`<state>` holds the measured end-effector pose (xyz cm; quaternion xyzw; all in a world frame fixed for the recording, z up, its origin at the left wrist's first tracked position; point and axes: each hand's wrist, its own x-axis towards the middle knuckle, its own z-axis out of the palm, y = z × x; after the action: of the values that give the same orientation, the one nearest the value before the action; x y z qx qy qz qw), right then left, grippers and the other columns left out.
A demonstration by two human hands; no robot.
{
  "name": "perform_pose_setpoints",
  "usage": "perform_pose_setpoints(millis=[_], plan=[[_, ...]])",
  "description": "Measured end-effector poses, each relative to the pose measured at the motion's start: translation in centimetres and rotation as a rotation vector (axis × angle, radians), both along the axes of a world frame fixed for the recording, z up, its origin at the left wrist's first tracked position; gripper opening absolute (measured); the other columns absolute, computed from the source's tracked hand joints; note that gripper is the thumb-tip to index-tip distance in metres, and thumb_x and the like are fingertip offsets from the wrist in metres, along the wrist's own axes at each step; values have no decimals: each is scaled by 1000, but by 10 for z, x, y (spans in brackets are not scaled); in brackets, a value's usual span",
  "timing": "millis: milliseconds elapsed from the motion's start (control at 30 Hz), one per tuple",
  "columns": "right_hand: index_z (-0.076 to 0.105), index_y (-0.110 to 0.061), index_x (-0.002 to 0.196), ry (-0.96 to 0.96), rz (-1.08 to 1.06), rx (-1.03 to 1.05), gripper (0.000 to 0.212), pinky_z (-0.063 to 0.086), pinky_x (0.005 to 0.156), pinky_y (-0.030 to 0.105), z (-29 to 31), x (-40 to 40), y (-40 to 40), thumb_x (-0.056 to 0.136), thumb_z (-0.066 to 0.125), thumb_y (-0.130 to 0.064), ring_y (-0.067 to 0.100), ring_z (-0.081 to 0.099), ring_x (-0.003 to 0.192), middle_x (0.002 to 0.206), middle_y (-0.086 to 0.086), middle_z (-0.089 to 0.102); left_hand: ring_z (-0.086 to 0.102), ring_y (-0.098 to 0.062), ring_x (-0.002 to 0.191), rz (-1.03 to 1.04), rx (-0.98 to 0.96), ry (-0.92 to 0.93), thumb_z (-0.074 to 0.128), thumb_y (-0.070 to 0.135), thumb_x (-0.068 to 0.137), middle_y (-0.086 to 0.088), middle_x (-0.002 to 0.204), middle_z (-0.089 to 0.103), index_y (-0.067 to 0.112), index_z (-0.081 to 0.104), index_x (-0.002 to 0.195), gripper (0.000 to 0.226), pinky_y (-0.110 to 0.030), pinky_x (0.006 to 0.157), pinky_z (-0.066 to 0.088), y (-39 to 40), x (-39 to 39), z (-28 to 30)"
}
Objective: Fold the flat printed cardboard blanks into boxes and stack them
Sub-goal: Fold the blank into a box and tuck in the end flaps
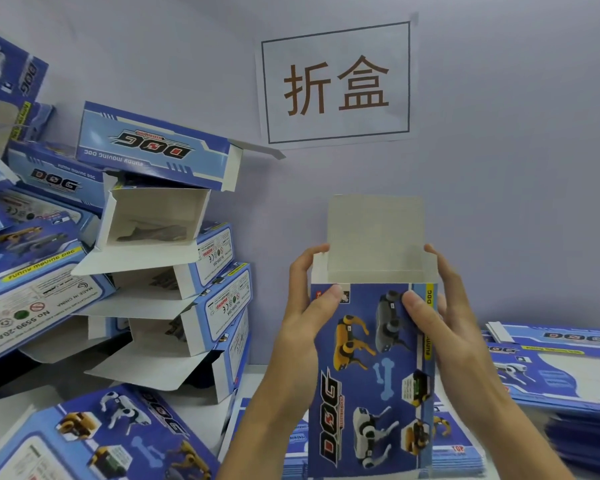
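Near centre, you held the box (371, 375) upright, open end up with its lid flap (374, 233) raised, likely to check its shape before stacking. Your left hand (309, 306) and right hand (437, 306) gripped its sides, fingers curled, thumbs pressing the printed front.

Even, soft indoor light, faint shadows, wide-angle bending at edges, slight blur lower right.

both hands (378, 327) grip an upright blue box (368, 382), top flap open
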<state>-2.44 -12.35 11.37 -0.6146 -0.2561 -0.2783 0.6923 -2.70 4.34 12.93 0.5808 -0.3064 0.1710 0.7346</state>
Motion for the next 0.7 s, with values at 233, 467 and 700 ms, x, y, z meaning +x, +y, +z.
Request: perform_pose_setpoints(millis=[233, 467, 700], plan=[[35, -51, 144, -54, 28, 46, 62, 57, 74, 21, -1, 1, 11, 89, 62, -43, 10, 70, 101, 114, -14, 70, 72, -6, 92, 281, -73, -100, 62, 64, 78, 30, 106, 68, 52, 36, 138, 67, -30, 75, 62, -22, -1, -4], [50, -42, 134, -49, 56, 4, 43, 57, 74, 20, -3, 2, 20, 91, 56, -38, 14, 70, 104, 114, -5, 71, 76, -18, 82, 279, -84, -46, 60, 59, 76, 14, 104, 73, 44, 42, 134, 63, -32, 66, 62, -7, 6, -7], [59, -29, 115, 24, 66, 0, 38, 59, 66, 29, -3, 2, 7, 80, 61, -43, 30, 73, 88, 95, 10, 74, 69, -13, 109, 223, -21, -14, 61, 72, 75, 16, 125, 66, 61, 49, 122, 50, -39, 86, 60, -5, 4, -6]])
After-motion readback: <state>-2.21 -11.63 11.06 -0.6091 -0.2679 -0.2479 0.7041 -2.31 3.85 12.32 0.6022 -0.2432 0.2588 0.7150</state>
